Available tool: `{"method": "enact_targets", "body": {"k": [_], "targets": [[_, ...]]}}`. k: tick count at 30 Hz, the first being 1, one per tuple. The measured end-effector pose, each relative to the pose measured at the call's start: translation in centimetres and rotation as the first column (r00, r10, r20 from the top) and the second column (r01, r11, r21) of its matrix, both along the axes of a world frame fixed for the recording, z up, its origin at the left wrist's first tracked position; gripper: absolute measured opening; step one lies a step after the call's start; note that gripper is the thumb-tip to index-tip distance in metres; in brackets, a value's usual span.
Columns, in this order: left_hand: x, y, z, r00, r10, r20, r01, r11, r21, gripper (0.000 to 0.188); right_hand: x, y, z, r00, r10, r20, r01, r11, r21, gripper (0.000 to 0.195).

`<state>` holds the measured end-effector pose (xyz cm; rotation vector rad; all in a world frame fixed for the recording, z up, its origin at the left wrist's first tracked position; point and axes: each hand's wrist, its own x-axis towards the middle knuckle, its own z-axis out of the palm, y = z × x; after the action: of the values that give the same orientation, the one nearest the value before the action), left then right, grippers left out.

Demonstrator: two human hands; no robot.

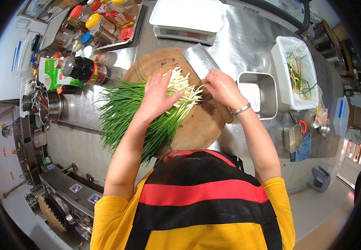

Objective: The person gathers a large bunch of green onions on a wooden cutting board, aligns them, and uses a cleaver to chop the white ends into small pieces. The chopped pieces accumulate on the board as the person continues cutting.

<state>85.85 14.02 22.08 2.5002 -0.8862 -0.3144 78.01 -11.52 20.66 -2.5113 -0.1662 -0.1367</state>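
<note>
A big bunch of green chives with pale stem ends lies across a round wooden chopping board. My left hand rests on the bunch, fingers and thumb spread over the stems. Over the right side of the board, my right hand has its thumb and fingertips together at the tip of a pale stem. A cleaver lies under that hand, its wide blade pointing away from me and its wooden handle towards me. Whether my right hand also touches the cleaver is hidden.
A rectangular steel container stands right of the board, then a lined white bin with plant scraps. Behind the board is a white scale. Sauce bottles and a tray of jars stand left. Red-handled scissors lie right.
</note>
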Motion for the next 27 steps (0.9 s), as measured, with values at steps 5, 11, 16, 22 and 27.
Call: {"method": "enact_targets", "body": {"k": [5, 11, 16, 22, 27], "targets": [[0.2, 2.0, 0.8, 0.997, 0.051, -0.052, -0.056, 0.992, -0.112, 0.054, -3.0, -2.9, 6.0, 0.972, -0.142, 0.188, 0.147, 0.989, -0.01, 0.005], [1.0, 5.9, 2.0, 0.977, 0.21, 0.034, -0.191, 0.935, -0.298, 0.034, -6.2, -5.1, 17.7, 0.835, -0.357, 0.419, 0.347, 0.932, 0.102, 0.008], [0.2, 11.3, 5.1, 0.891, 0.451, -0.053, -0.419, 0.772, -0.478, 0.019, -4.5, -1.6, 21.0, 0.773, -0.39, 0.5, 0.212, 0.902, 0.377, 0.006], [-5.3, 16.4, 11.4, 0.898, -0.093, -0.43, -0.051, 0.949, -0.31, 0.018, 3.4, 11.9, 9.8, 0.895, -0.025, 0.445, -0.142, 0.93, 0.339, 0.006], [-7.1, 15.3, 11.4, 0.963, -0.056, -0.264, -0.033, 0.946, -0.322, 0.013, 2.4, 14.1, 3.5, 0.971, 0.157, 0.179, -0.16, 0.987, 0.002, 0.027]]}}
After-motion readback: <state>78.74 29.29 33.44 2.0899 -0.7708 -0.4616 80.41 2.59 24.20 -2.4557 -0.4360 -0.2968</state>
